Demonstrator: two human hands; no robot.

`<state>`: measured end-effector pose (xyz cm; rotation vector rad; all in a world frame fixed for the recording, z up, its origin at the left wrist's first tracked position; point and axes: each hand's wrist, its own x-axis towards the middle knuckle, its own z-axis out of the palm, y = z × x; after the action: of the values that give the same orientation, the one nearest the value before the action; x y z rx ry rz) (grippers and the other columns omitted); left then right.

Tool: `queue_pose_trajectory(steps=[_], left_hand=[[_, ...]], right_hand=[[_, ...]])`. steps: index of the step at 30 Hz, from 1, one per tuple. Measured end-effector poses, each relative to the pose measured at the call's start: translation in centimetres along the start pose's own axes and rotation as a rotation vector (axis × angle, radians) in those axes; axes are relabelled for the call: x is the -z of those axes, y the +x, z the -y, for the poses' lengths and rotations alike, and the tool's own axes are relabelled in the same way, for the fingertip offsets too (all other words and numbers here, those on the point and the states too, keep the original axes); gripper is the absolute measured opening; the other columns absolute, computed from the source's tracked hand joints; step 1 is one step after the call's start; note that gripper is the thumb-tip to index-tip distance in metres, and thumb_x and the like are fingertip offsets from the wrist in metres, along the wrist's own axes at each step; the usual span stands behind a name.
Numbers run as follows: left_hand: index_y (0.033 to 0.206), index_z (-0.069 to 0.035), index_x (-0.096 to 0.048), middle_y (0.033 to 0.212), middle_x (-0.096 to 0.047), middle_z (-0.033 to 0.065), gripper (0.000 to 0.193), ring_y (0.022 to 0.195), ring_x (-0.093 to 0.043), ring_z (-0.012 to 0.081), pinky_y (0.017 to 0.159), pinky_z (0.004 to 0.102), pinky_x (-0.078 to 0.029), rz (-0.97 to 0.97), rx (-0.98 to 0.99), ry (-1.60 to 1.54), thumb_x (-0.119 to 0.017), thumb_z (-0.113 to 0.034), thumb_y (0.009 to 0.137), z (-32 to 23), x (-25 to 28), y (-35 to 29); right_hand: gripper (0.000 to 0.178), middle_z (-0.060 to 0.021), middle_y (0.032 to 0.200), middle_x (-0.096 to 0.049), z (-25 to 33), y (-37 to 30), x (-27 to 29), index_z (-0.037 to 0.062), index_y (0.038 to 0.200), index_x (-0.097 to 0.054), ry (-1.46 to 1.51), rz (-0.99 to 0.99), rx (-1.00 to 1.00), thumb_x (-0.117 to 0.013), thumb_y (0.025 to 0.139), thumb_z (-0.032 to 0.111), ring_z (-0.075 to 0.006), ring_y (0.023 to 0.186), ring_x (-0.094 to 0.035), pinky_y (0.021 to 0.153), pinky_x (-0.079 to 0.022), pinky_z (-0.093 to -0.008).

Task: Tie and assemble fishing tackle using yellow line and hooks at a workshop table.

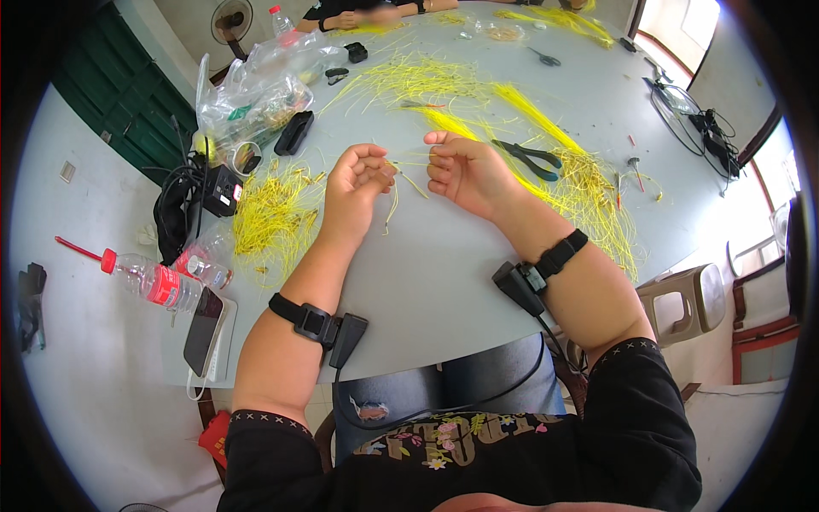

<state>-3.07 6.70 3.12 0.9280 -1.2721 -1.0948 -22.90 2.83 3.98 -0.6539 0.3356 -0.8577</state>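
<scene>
Over the middle of the grey table, my left hand (358,177) is closed, thumb against fingers, on a thin yellow cord (416,183). Loose ends of cord dangle beneath that hand. My right hand (471,173) is a little apart from it, its thumb and forefinger pinched on a pale yellow strand (414,160) that stretches across to the left hand. Dark-handled pliers (536,162) lie just beyond my right hand. A tangled heap of yellow cords (273,218) sits left of my left hand, and a long yellow bundle (546,128) runs past the pliers into a heap at the right.
At the left stand a black power adapter (223,189), plastic bags (256,102), a red-capped bottle (158,282) and a phone (203,331). More yellow strands (418,77) and scissors (544,57) lie farther back. Black cables (712,141) rest at the right edge. Another person's hand (345,20) is across the table.
</scene>
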Motion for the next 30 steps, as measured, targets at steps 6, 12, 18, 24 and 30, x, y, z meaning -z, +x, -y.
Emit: queue_pose_trajectory(steps=[6,12,18,24,30], left_hand=[[0.11,-0.006,-0.053,0.093,-0.063,0.003,0.024,0.08,-0.055,0.0099,0.074,0.024,-0.044,-0.072,0.036,-0.062,-0.062,-0.007,0.087,0.2,0.7,0.3],[0.11,-0.006,-0.055,0.093,-0.062,0.0026,0.023,0.079,-0.054,0.0089,0.075,0.0234,-0.044,-0.082,0.026,-0.053,-0.061,-0.008,0.088,0.2,0.7,0.2],[0.111,-0.005,-0.059,0.092,-0.061,0.0019,0.023,0.078,-0.052,0.0085,0.074,0.0232,-0.044,-0.063,0.02,0.019,-0.06,-0.008,0.089,0.2,0.7,0.3],[0.107,-0.006,-0.065,0.088,-0.06,-0.0014,0.018,0.078,-0.054,0.0065,0.07,0.023,-0.044,-0.002,0.001,0.11,-0.059,-0.007,0.09,0.1,0.8,0.2],[0.11,-0.004,-0.064,0.085,-0.056,-0.0013,0.021,0.077,-0.05,0.0077,0.071,0.0224,-0.043,0.12,0.026,0.129,-0.053,-0.009,0.093,-0.3,0.6,0.0]], right_hand=[[0.01,0.0037,0.06,-0.038,0.4,-0.2,0.2,0.007,0.093,-0.055,-0.336,-0.13,0.018,-0.058,0.088,0.015,-0.0086,0.052,-0.035,0.05,-0.03,-0.0243],[0.019,0.0026,0.055,-0.042,-0.2,-0.6,-1.7,0.0053,0.078,-0.062,-1.059,-0.279,-0.084,-0.063,0.087,0.022,-0.0074,0.048,-0.034,0.046,-0.027,-0.0237],[0.028,0.0042,0.055,-0.037,0.2,-0.7,-1.4,0.0099,0.065,-0.049,-0.716,-0.2,0.057,-0.063,0.088,0.017,-0.007,0.047,-0.029,0.047,-0.025,-0.0246],[0.03,0.0045,0.058,-0.034,0.3,-0.4,-0.7,0.0122,0.066,-0.042,-0.461,-0.11,0.084,-0.06,0.089,0.014,-0.007,0.049,-0.028,0.047,-0.024,-0.0255],[0.033,0.0052,0.058,-0.03,0.5,-0.5,-0.6,0.014,0.062,-0.039,-0.281,-0.093,0.1,-0.06,0.088,0.014,-0.0082,0.049,-0.026,0.048,-0.022,-0.0268]])
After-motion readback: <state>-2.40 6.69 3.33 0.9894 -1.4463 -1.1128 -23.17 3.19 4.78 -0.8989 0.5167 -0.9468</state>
